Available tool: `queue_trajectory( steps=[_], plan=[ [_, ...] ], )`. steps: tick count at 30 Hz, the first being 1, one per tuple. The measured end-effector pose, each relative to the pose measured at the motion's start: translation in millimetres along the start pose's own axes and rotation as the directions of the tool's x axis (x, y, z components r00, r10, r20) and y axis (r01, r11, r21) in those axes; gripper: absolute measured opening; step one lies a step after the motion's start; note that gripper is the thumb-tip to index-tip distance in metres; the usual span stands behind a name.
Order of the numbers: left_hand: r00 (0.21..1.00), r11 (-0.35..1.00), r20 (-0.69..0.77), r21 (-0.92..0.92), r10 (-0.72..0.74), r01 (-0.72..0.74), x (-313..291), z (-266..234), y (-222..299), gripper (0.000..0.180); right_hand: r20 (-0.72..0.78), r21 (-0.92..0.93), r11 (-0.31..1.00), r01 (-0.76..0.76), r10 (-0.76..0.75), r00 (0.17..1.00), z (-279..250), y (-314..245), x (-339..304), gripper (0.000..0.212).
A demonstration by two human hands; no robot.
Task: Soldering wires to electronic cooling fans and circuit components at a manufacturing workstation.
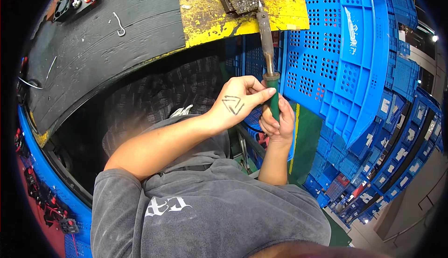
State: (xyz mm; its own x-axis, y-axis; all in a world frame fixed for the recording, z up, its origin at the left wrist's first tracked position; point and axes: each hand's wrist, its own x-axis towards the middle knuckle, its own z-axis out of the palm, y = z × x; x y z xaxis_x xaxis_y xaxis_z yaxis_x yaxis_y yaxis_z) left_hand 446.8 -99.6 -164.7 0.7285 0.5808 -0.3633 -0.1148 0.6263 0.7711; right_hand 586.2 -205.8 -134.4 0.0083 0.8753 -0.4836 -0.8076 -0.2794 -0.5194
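Both of my hands are on a soldering iron (267, 48) with a green handle and a stained metal barrel. My right hand (281, 118) wraps round the lower part of the handle. My left hand (239, 98), with dark pen lines on its back, pinches the handle just below its collar. Some of its fingers are hidden behind the palm. The iron points away from me, and its thin tip reaches the side of a dirty metal tray (228, 0) holding a crusted, brownish pad.
The tray stands on a worn yellow patch (200, 17) of the black-topped bench (154, 20). A bent wire (120, 26) and a small fan (63, 8) lie farther left. Blue perforated crates (317, 48) rise close on the right. Stacked blue bins (387, 150) stand beyond.
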Motion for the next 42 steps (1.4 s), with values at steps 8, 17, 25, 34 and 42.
queue_trajectory(
  steps=[8, 17, 25, 34, 42],
  plan=[
    [1.000, 1.000, -0.013, 0.018, -0.008, 0.008, -3, 1, -3, 0.028, 0.031, 0.045, 0.999, -0.010, 0.008, 0.999, -6, 3, -4, 0.050],
    [1.000, 0.998, -0.004, 0.059, -0.022, 0.022, -4, 2, 1, 0.028, -0.029, -0.036, 0.998, 0.048, -0.049, 0.998, 1, 5, -3, 0.048],
    [1.000, 1.000, 0.000, 0.001, -0.012, 0.012, -5, 1, -2, 0.030, -0.089, -0.199, 0.979, 0.034, -0.053, 0.995, 5, 1, -3, 0.046],
    [1.000, 1.000, 0.018, 0.028, -0.014, 0.013, -4, 2, 2, 0.031, -0.164, -0.345, 0.934, 0.093, -0.157, 0.974, 2, 7, -6, 0.052],
    [0.999, 1.000, 0.026, 0.002, -0.020, 0.020, -2, 2, -5, 0.032, -0.210, -0.558, 0.821, 0.122, -0.282, 0.936, 5, 9, -4, 0.049]
  ],
)
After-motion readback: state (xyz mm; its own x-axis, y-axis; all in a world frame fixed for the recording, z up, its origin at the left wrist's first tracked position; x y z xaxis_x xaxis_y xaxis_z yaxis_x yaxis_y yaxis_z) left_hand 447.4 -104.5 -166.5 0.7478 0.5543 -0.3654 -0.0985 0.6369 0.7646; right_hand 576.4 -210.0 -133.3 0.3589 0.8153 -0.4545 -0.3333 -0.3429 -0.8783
